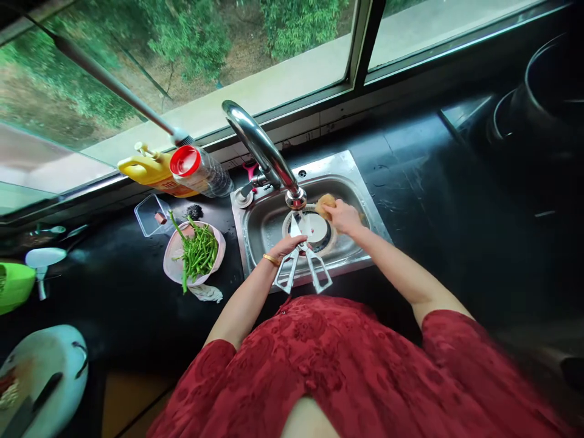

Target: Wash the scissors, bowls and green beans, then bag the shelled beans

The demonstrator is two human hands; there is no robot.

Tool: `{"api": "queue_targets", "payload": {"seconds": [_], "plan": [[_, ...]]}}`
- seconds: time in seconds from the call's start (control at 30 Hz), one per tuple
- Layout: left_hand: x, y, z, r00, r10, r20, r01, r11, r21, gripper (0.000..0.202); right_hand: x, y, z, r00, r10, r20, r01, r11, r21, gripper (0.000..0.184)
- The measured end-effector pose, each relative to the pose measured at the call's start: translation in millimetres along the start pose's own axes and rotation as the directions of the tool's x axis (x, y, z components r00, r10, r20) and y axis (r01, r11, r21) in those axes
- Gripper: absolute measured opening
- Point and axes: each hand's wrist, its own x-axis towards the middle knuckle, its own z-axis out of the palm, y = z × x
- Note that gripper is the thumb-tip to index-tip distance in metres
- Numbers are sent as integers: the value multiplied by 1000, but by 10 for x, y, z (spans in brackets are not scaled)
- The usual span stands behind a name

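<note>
You seem partway through washing the scissors (302, 247). Your left hand (287, 245) grips them near the pivot, handles spread, at the near side of the sink (351, 167), below the tap (295, 198). Your right hand (345, 216) holds the sponge (325, 204), farther right. I cannot tell which parts are clean; rinsing probably is left.

It's a kitchen I'm standing in: steel sink (262, 231) under a curved tap (260, 140), green vegetables (201, 250) in a pink bowl (171, 267), knife (48, 389) on a cutting board (64, 353).
</note>
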Motion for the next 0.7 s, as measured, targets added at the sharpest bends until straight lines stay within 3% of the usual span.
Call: {"api": "queue_targets", "payload": {"seconds": [0.1,0.2,0.37,0.53,0.63,0.7], "plan": [[10,54,5,999,17,-48,-18,999,-28,30,-166,-70,-16,986,-162,-47,163,986,21,46],[40,67,41,998,19,-57,-20,1000,-20,18,-241,-222,42,952,-307,19,306,951,30,45],[72,70,77,999,-34,-29,34,999,3,12,-124,-191,42,981,-195,-26,194,981,-25,47],[32,151,70,998,-16,-53,19,998,53,9,-155,-177,-15,954,-299,-19,299,954,-8,44],[21,184,53,998,-66,-12,67,989,132,17,-153,-178,-29,988,-149,-52,148,989,-22,42],[58,212,25,997,-64,-37,68,990,125,18,-132,-165,-12,980,-150,-127,149,989,-18,42]]}}
